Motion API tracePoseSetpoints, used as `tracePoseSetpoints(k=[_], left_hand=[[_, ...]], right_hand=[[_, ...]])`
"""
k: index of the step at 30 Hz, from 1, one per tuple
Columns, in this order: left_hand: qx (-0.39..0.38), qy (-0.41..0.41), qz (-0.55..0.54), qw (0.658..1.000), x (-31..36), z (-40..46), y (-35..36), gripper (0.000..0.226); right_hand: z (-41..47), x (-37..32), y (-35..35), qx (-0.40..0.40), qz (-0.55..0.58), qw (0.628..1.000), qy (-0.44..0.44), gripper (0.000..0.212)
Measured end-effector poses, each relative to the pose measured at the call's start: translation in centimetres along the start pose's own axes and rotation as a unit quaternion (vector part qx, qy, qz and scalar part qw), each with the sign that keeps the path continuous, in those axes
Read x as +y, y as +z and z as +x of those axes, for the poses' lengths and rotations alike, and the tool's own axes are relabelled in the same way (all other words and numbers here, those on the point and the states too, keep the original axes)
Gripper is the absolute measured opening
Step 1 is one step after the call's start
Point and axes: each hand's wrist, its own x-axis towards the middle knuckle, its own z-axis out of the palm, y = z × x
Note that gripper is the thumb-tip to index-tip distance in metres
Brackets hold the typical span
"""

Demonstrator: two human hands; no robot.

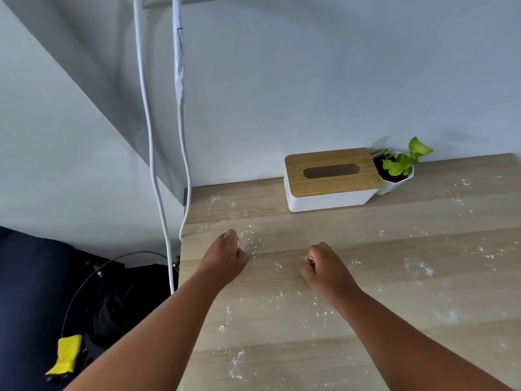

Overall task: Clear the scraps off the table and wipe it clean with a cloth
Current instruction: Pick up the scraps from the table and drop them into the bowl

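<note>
Both hands work over the wooden surface (394, 277), which carries a scatter of small white scraps (236, 362) across most of its visible area, densest near the left edge and in patches toward the right.

The left hand (225, 256) is curled with its fingertips drawn together at the surface; a small white fleck shows at the fingertips, so it appears to be pinching up a scrap, though the piece is too small to confirm. The right hand (321, 263) is likewise curled, with a pale fleck at its fingertips. Whether either hand truly holds a scrap cannot be told.

The pinching posture suits the debris: the pieces are fine and lie flat, so they are likely to be collected a few at a time in the fist.

A tissue box (331, 179) with a wooden lid and a potted plant (397, 170) stand against the wall at the far edge, just beside each other, apart from the working area.

A yellow cloth (66, 354) lies off the surface, low at the left. Judged from this, the clearing step is at an early stage and wiping has not begun.
</note>
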Motion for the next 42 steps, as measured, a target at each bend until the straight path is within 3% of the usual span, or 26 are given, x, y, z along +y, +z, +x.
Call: tracePoseSetpoints(k=[5, 12, 16, 21, 29, 42], left_hand=[[0.003, 0.028, 0.008, 1.0, 0.1, -1.8, -0.5, 0.011], [-0.001, 0.049, 0.028, 0.998, 0.2, -5.2, -0.7, 0.004], [0.015, 0.063, 0.011, 0.998, 0.9, -6.8, -0.7, 0.015], [0.02, 0.093, -0.011, 0.995, 2.0, -7.8, 0.1, 0.022], [-0.006, 0.163, -0.054, 0.985, 4.4, -8.7, 1.8, 0.011], [-0.018, 0.042, -0.24, 0.97, 9.6, -9.7, 5.1, 0.019]], right_hand=[[-0.6, -1.2, -0.2, -0.02, -0.046, 0.999, 0.001, 0.023], [-3.0, -1.6, -0.8, -0.01, -0.086, 0.996, -0.003, 0.02], [-4.9, -1.1, -1.2, 0.003, -0.105, 0.994, -0.001, 0.022], [-7.7, -0.6, -1.9, 0.046, -0.069, 0.997, -0.007, 0.034], [-12.1, 0.5, -3.3, 0.088, -0.022, 0.995, 0.05, 0.024], [-15.0, 3.7, -6.5, 0.2, 0.077, 0.963, 0.16, 0.009]])
